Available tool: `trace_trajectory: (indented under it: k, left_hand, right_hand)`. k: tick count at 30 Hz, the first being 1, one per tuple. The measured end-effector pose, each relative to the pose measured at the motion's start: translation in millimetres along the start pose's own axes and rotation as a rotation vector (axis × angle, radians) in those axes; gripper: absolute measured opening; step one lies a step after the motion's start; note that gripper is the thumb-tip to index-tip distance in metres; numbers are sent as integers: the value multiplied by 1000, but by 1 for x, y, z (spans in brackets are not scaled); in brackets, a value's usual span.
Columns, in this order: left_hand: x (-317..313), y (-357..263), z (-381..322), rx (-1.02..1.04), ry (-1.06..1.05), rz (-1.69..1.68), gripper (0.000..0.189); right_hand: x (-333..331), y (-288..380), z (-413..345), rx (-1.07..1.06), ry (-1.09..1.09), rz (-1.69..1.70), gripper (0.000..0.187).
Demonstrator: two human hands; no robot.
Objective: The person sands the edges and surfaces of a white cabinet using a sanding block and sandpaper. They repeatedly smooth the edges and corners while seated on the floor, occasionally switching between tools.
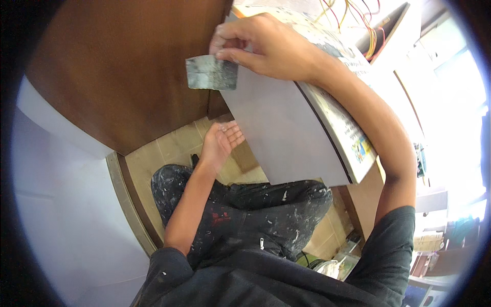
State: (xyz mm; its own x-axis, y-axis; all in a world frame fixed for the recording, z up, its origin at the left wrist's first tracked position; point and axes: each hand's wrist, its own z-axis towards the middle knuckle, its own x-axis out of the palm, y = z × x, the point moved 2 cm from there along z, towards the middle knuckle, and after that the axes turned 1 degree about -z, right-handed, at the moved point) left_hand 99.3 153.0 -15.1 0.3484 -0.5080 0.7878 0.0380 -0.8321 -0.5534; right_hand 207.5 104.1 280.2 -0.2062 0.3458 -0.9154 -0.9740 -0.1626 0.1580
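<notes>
A thin, flat rectangular piece (211, 73), grey and smudged, is pinched between the thumb and fingers of my right hand (261, 46). It hangs at the left edge of a pale grey panel (284, 122), and its exact kind cannot be told. Lower down, my left hand (224, 140) is palm up with its fingers extended and nothing visible in it. Its fingertips are close to the panel's lower left edge; whether they touch it cannot be told. My right forearm reaches over printed newspaper (355, 134) that lies along the panel's far side.
A dark brown wooden panel (130, 69) stands on the left, above a tiled floor (172, 146). Red and yellow wires (370, 38) hang at the upper right. Near my paint-spotted trousers, a clear container (347, 264) sits at the lower right. A white surface (76, 199) fills the lower left.
</notes>
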Motion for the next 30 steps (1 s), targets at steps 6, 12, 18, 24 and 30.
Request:
trace_trajectory:
  k: [6, 12, 18, 24, 30]
  left_hand:
    - [7, 49, -60, -101, 33, -69, 59]
    - [24, 74, -100, -168, 54, -75, 60]
    - [24, 90, -120, -230, 133, -18, 64]
    - [12, 80, -104, -279, 153, -83, 63]
    - [0, 40, -51, -199, 14, -197, 75]
  right_hand:
    - [11, -15, 5, -42, 3, -63, 15]
    - [13, -15, 11, 6, 75, -137, 18]
    - [16, -17, 14, 1, 110, -158, 19]
    - [12, -7, 9, -33, 55, -183, 10]
    - [14, -17, 23, -6, 125, -241, 28]
